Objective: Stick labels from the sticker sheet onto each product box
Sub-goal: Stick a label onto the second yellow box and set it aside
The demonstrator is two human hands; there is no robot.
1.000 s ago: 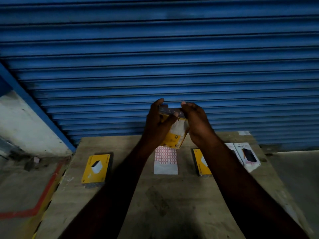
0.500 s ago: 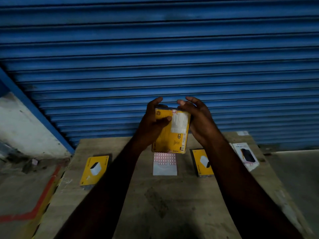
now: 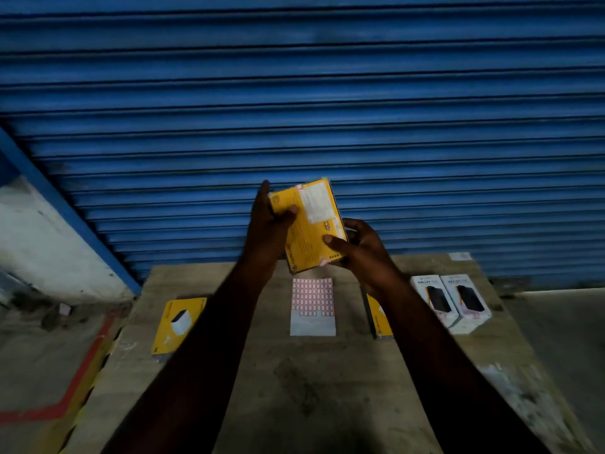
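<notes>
Holding a yellow box (image 3: 311, 234) up above the surface (image 3: 294, 388), both hands grip it in front of a blue shutter (image 3: 294, 93). The left hand (image 3: 265, 234) wraps the box's upper left edge with the thumb laid across the face. The right hand (image 3: 363, 257) clasps the lower right corner, thumb pressed on the face and fingers (image 3: 355, 226) curled behind. The box is tilted, its top leaning right. The sticker sheet (image 3: 312, 306) lies flat on the surface just below the held box, pink-edged labels on its upper part and blank white below. A second yellow box (image 3: 178, 322) lies left of the sheet, a third yellow box (image 3: 379, 322) is partly hidden behind the right forearm, and two white boxes (image 3: 432, 299) sit side by side further right
</notes>
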